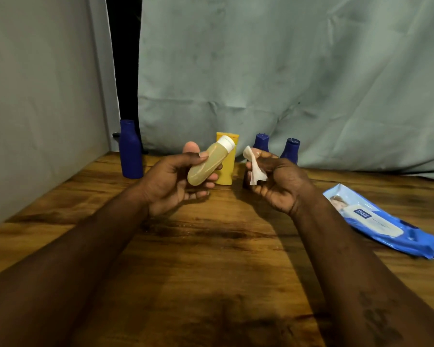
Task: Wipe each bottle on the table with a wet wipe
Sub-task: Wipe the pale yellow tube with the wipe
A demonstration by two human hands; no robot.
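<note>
Two forearms reach in from the bottom edge over the wooden surface (211,259), and yep, those are ours. Our left hand (171,181) is up off the wood, fingers and thumb curled round a small clear bottle (206,166) of pale yellowish liquid, tilted so its white cap points up and to the right. Our right hand (278,186) sits just beside it, pinching a crumpled white wet wipe (254,169) between thumb and fingers. Wipe and bottle aren't touching, there's a small gap between them. Off to the right, a blue wipes pack (381,221) lies flat on the surface.

Further back, right behind the bottle we're holding, a yellow bottle (226,177) stands upright on the wood. Behind our right hand we can see the middle blue bottle (261,144) and the right blue bottle (291,150), mostly hidden, so only caps and shoulders show. Way over on the left, a tall blue bottle (130,151) stands by itself near the back edge. Behind everything hangs a wrinkled pale green cloth (286,71), with a grey wall (35,96) on the left.
</note>
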